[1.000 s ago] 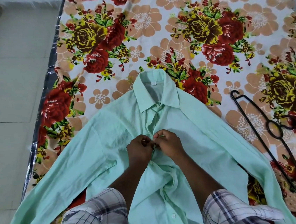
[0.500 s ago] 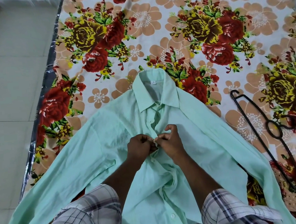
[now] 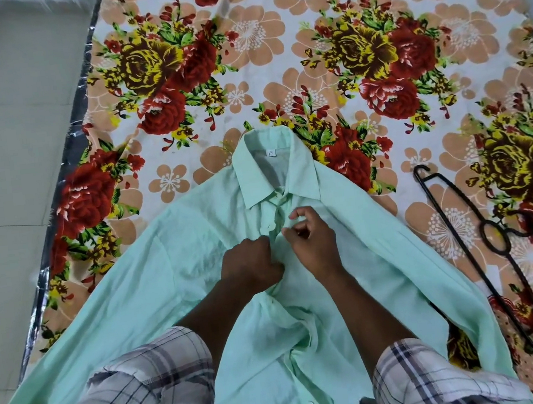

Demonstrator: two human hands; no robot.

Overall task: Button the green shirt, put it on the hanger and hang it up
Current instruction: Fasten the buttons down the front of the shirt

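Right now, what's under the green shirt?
The floral sheet shows around the green shirt and runs beneath it. The black hanger lies beside the sleeve. Whatever else is beneath is covered by fabric.

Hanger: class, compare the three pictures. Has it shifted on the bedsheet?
No. The black hanger lies where it was, its hook beside the same peach flower on the floral bedsheet, right of the green shirt.

green shirt (image 3: 169, 294): 1 | hanger (image 3: 466, 248): 1 | hands (image 3: 248, 264) (image 3: 312, 246): 2 | floral sheet (image 3: 259, 54): 1
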